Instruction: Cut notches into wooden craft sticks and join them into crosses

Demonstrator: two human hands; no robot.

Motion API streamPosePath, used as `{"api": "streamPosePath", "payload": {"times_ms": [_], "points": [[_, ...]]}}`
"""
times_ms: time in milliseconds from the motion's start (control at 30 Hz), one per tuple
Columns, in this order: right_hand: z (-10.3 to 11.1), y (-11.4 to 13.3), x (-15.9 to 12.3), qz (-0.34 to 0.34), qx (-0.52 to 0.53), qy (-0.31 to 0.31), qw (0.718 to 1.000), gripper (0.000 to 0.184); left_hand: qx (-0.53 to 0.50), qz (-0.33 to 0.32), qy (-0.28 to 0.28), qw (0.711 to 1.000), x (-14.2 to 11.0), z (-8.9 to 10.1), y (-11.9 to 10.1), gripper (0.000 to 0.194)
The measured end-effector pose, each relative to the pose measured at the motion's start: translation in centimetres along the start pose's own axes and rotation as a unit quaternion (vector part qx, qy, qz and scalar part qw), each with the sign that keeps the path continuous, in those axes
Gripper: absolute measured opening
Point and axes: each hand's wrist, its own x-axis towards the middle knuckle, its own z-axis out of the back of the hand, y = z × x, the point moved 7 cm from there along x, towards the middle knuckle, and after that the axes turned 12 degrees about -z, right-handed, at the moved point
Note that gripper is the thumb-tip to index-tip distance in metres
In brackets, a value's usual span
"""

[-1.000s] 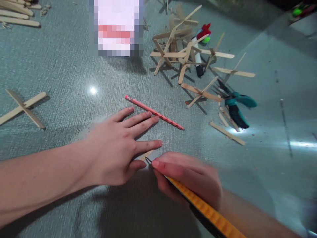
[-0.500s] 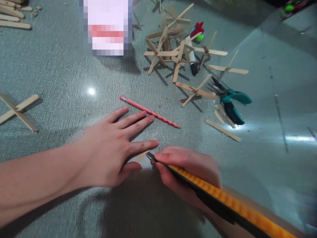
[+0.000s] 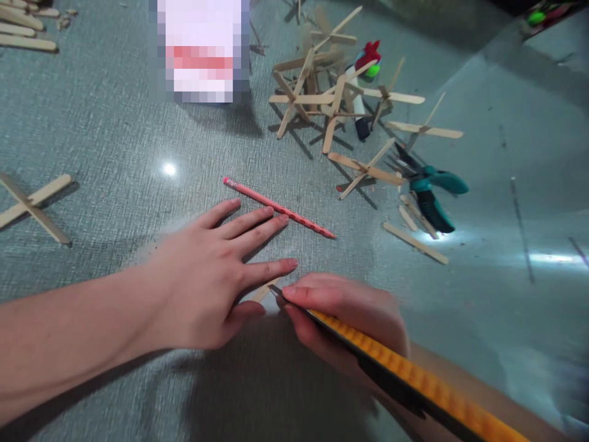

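Observation:
Palm down on the table, my left hand point(image 3: 211, 273) has its fingers spread, with two fingertips at the edge of a pink pencil point(image 3: 280, 207). Under its thumb and index finger lies a wooden craft stick point(image 3: 263, 293), mostly hidden by the hand. My right hand point(image 3: 350, 313) is closed around a utility knife point(image 3: 396, 362) with an orange and black handle. The knife's blade meets the craft stick between my two hands. How deep the blade sits in the wood I cannot tell.
Crossed craft-stick pieces point(image 3: 292, 99) cluster at the top. Teal-handled pliers point(image 3: 430, 184) and a loose stick point(image 3: 415, 243) lie at right. Another crossed pair point(image 3: 34, 201) is at left, with more sticks point(image 3: 27, 43) above it. A blurred white object point(image 3: 202, 37) stands at the back.
My right hand and the knife have shifted slightly left, the blade tip staying at the craft stick. My left hand keeps its flat pose.

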Motion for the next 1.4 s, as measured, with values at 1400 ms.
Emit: {"api": "streamPosePath", "payload": {"times_ms": [1400], "points": [[0.8, -0.6, 0.0, -0.042, 0.046, -0.031, 0.998, 0.022, -0.141, 0.003, -0.103, 0.985, 0.1, 1.9, 1.0, 0.024]]}}
